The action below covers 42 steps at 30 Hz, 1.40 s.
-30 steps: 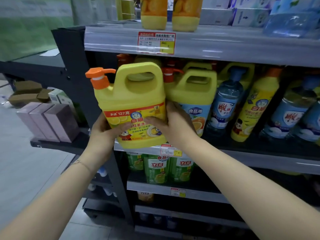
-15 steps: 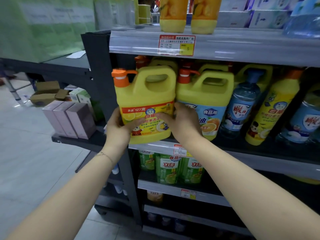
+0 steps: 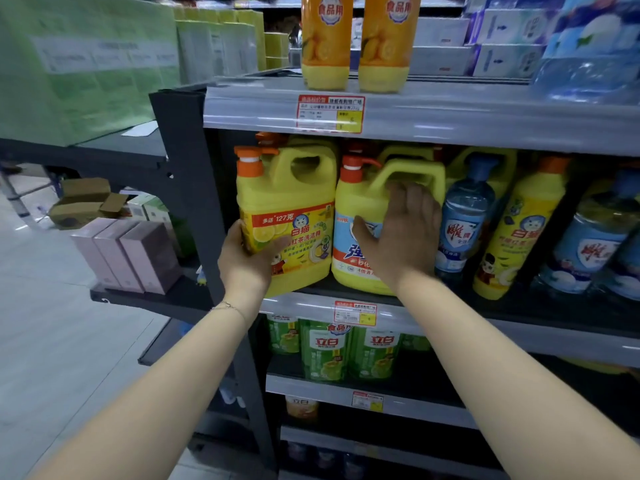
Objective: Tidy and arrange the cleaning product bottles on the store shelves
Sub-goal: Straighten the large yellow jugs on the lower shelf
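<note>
A yellow detergent jug [image 3: 287,216] with an orange pump stands at the left end of the middle shelf [image 3: 519,336]. My left hand [image 3: 247,261] grips its lower left corner, thumb across the label. Beside it stands a second yellow jug [image 3: 356,202] with a blue and red label. My right hand [image 3: 401,233] lies on its front with fingers spread and fairly straight, fingertips just under the handle. More yellow jugs stand behind both, partly hidden.
A blue bottle [image 3: 464,216] and a slim yellow bottle [image 3: 516,230] stand to the right. Two orange bottles [image 3: 325,39] sit on the top shelf, green bottles [image 3: 329,351] below. The dark shelf post [image 3: 194,188] is just left; pink boxes [image 3: 128,254] lie beyond it.
The left jug has gone back onto the shelf. My right hand has left it and moved right onto the second jug. My left hand still holds the first jug.
</note>
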Each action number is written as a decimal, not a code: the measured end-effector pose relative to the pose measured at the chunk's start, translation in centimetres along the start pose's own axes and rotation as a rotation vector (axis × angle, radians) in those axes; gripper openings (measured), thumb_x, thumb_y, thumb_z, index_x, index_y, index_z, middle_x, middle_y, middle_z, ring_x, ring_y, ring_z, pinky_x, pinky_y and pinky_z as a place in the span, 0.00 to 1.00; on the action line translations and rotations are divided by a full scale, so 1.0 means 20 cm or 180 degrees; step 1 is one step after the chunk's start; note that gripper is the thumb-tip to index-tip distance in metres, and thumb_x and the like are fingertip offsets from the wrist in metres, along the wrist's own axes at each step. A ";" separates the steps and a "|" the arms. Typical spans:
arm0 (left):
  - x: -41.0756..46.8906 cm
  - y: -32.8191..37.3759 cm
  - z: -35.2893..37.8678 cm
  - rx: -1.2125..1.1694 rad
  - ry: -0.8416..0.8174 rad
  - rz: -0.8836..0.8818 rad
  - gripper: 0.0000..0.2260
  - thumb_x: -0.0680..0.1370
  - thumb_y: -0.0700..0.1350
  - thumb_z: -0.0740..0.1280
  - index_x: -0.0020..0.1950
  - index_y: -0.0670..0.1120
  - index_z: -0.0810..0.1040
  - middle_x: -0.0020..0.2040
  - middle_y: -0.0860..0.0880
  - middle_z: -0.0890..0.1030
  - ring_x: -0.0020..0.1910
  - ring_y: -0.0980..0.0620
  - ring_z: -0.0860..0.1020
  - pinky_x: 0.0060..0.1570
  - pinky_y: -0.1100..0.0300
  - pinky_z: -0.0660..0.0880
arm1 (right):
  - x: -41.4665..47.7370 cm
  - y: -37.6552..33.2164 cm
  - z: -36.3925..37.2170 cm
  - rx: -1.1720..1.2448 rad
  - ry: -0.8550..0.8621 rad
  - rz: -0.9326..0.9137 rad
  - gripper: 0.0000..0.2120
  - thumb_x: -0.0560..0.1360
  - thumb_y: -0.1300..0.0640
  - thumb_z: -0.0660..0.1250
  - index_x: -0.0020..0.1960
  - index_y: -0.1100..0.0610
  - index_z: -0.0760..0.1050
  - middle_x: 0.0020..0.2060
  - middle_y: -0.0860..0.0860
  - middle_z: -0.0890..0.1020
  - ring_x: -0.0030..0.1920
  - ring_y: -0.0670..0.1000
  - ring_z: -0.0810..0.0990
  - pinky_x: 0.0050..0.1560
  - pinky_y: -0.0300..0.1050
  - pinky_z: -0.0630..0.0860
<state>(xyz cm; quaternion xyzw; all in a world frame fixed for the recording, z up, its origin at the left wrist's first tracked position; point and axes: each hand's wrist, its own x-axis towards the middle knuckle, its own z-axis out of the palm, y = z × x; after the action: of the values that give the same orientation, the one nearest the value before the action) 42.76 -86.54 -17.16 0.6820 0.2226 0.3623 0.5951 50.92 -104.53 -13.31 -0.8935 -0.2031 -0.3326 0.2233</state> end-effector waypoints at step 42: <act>-0.08 0.13 0.47 0.0329 -0.1615 0.0571 0.29 0.64 0.49 0.80 0.61 0.50 0.72 0.54 0.55 0.81 0.50 0.58 0.80 0.46 0.62 0.78 | -0.17 0.32 -0.06 0.1110 0.0553 -0.0019 0.29 0.72 0.51 0.72 0.66 0.61 0.66 0.63 0.59 0.69 0.65 0.54 0.64 0.65 0.54 0.68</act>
<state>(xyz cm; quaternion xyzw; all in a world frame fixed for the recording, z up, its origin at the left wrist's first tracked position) 48.50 -94.36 -15.32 0.7973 0.0232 0.2193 0.5618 51.27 -111.10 -16.48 -0.8085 -0.2403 -0.3689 0.3904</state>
